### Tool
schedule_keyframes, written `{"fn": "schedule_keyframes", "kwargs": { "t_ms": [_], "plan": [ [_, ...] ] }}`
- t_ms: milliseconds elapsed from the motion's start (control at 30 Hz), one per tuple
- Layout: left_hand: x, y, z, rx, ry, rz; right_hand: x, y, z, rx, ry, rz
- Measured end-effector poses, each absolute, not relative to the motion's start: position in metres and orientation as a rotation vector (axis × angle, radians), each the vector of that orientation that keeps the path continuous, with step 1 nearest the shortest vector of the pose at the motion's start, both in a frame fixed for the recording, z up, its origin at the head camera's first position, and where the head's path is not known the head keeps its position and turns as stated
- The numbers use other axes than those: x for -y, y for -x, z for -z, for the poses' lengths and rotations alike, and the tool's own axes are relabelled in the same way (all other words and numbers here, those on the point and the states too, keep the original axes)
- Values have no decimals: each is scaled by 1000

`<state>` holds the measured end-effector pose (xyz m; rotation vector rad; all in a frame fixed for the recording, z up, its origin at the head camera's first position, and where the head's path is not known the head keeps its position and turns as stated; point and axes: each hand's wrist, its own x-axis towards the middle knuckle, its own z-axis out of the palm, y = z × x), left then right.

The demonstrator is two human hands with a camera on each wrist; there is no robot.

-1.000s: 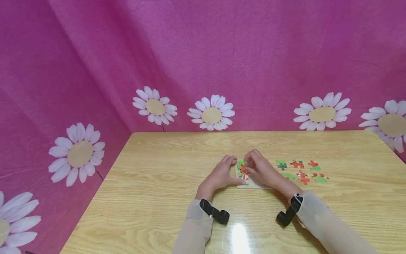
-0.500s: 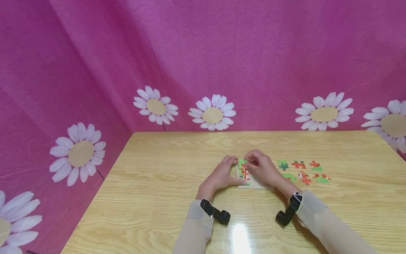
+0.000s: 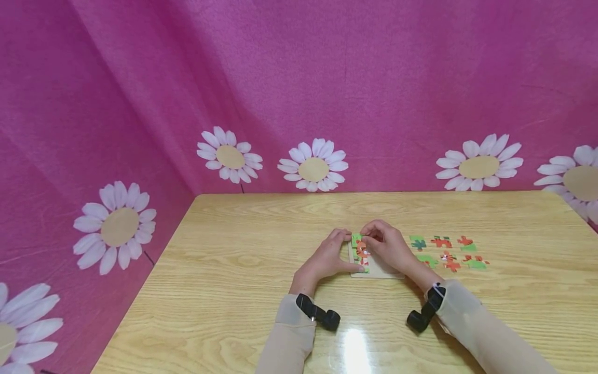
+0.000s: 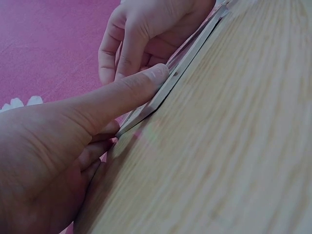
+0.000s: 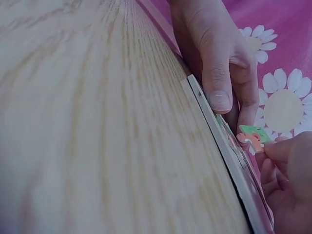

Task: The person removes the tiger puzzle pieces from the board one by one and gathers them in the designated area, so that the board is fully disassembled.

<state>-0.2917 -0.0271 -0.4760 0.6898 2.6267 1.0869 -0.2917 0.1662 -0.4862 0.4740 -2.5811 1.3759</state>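
A shallow wooden puzzle tray (image 3: 380, 270) lies on the table, with green and orange puzzle pieces (image 3: 361, 258) along its left side. My left hand (image 3: 324, 259) holds the tray by that side, thumb on the near rim and fingers at the far left corner. Between thumb and fingertips my right hand (image 3: 390, 250) pinches a puzzle piece (image 5: 253, 139), green with an orange animal part. In the right wrist view this piece is tilted, close over the tray. The right hand hides much of the tray's right part in the head view.
Right of the tray several loose puzzle pieces (image 3: 451, 262) lie in two rows on the wooden table (image 3: 224, 270). Behind the table hangs a pink curtain (image 3: 383, 93) with white daisies. Each wrist wears a black camera (image 3: 330, 319).
My right hand's fingers have shifted slightly toward the far side of the tray with the piece, showing more of the orange picture at the left. The left hand stays in place.
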Motion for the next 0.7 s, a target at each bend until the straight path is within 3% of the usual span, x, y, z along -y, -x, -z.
{"fn": "schedule_keyframes", "kwargs": {
  "t_ms": [700],
  "plan": [
    [27, 293, 478, -2640, -684, -1055, -174, 281, 483, 2565, -460, -1455]
  ]
}}
